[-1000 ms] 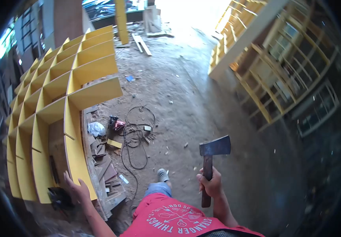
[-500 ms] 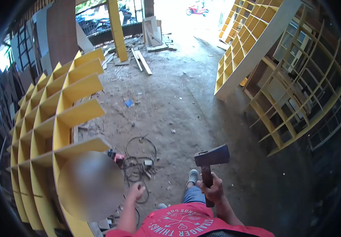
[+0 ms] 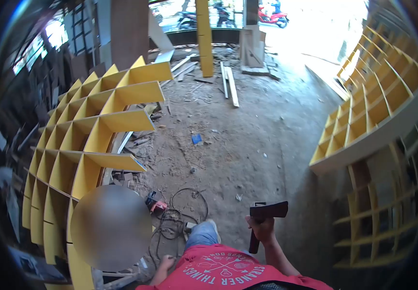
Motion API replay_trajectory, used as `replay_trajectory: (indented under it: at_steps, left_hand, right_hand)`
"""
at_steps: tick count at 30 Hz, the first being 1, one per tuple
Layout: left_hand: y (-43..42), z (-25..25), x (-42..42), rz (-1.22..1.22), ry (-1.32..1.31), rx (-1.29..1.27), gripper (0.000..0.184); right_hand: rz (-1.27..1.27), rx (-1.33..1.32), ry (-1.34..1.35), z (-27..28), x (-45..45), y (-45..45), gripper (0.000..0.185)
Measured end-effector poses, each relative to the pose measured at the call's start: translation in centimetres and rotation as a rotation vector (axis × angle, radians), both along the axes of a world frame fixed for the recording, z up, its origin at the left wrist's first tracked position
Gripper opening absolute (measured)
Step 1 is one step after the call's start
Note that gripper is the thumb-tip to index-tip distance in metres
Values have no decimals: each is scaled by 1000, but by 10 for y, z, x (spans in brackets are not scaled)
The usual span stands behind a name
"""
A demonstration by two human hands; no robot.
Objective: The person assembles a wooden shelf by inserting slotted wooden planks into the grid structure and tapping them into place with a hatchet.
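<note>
My right hand (image 3: 263,228) is closed round the dark handle of a hatchet (image 3: 269,210), whose head points right. Low beside the red shirt is my left hand (image 3: 167,262), its fingers curled; whether it holds anything is too small to tell. To its left stands a yellow lattice frame (image 3: 88,130), partly hidden by a round blurred patch. A red and black power tool (image 3: 156,203) and a looped cable (image 3: 174,220) lie on the floor ahead of my left hand.
A second yellow lattice shelf (image 3: 371,108) stands at the right, with a slatted frame (image 3: 378,237) below it. Farther ahead are a yellow post (image 3: 204,41), loose boards (image 3: 231,87) and a blue scrap (image 3: 196,139). A red motorbike (image 3: 273,18) is outside.
The view has swung left and up. My left hand has left the lattice frame's edge, and its fingers have curled. The hatchet stays in my right hand.
</note>
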State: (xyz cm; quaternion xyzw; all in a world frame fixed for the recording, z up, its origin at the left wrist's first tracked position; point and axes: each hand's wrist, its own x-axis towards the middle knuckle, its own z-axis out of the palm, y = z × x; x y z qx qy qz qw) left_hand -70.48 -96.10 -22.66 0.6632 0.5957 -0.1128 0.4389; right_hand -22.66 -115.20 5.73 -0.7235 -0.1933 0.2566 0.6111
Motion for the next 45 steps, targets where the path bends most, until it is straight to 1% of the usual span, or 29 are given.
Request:
replay_trajectory:
  at_steps: [3, 6, 7, 8, 10, 11, 12, 13, 16, 17, 18, 20, 21, 22, 23, 26, 28, 29, 30, 32, 33, 35, 36, 38, 39, 40, 41, 43, 45]
  left_hand:
    - [58, -27, 104, -66, 11, 4, 46]
    - [144, -75, 188, -327, -22, -115, 45]
    - [178, -86, 215, -435, 10, -105, 47]
    - [211, -87, 247, -451, 50, -111, 48]
    - [277, -84, 300, -484, 149, -126, 50]
    - [312, -84, 331, -366, 145, -112, 52]
    - [347, -68, 354, -190, 18, -146, 55]
    - [380, -45, 383, -185, -6, -17, 53]
    - [489, -10, 473, -124, -45, 49, 50]
    - [521, -5, 504, -85, -91, 53, 49]
    - [547, -1, 532, -44, -135, 52, 49]
    - [594, 6, 595, -87, -157, 158, 42]
    - [616, 13, 629, -122, -301, 145, 37]
    - [636, 32, 668, -154, -445, 132, 32]
    - [657, 67, 714, -152, -602, 92, 27]
    - [709, 201, 839, -103, -980, 28, 17]
    - [735, 333, 905, -206, -1077, 263, 14]
    - [752, 378, 930, -267, -1153, 382, 13]
    - [766, 415, 948, -329, -1224, 489, 14]
    - [792, 482, 980, -400, -1374, 556, 17]
    - [806, 508, 996, -465, -1485, 568, 16]
    - [833, 551, 1028, -554, -1672, 612, 16]
    - [846, 567, 1043, -581, -1742, 638, 17]
    - [883, 589, 1079, -619, -1891, 584, 22]
    - [905, 590, 1102, -628, -1977, 639, 20]
    - [928, 590, 1126, -640, -2065, 693, 19]
    - [958, 594, 1147, -716, -2124, 728, 19]
    - [1027, 605, 1187, -939, -2205, 769, 19]
    - [1079, 605, 1209, -858, -2151, 698, 14]
  right_hand:
    - [34, 131, 48, -13, 74, 83, 23]
    - [76, -34, -30, -33, 147, 164, 29]
    - [43, 0, -15, -25, 173, 198, 31]
    - [11, 27, 4, -18, 187, 225, 33]
    - [-5, 31, 28, -8, 226, 265, 35]
    - [11, 15, 34, -5, 249, 283, 36]
    - [26, 7, 47, -5, 269, 302, 36]
    - [17, -57, -89, -12, 292, 320, 36]
    - [-71, -172, -9, 37, 337, 383, 43]
    - [-117, -102, 19, 42, 354, 405, 46]
    - [-117, -95, 40, 36, 374, 425, 44]
    - [-111, -86, 77, 17, 420, 466, 42]
    - [-74, -96, 79, 10, 444, 489, 42]
    - [-33, -108, 80, 3, 469, 511, 41]
    - [13, -119, 79, -3, 496, 536, 40]
    - [28, -124, 61, -9, 573, 629, 38]
    - [75, -78, -7, 1, 624, 696, 37]
    - [113, -74, 21, 26, 644, 730, 36]
    - [152, -52, -40, 17, 672, 759, 37]
    - [237, -33, -24, 55, 707, 815, 43]
    - [292, 30, -35, 74, 722, 838, 44]
    - [413, 167, -59, 100, 752, 888, 45]
    - [448, 208, -98, 97, 771, 911, 45]
    - [515, 296, -171, 89, 807, 959, 45]
    - [515, 367, -128, 91, 821, 984, 46]
    - [509, 303, -139, 93, 835, 1005, 45]
    - [499, 240, -153, 97, 850, 1026, 45]
    - [477, 99, -207, 114, 880, 1069, 41]
    - [436, 101, -157, 97, 914, 1116, 40]
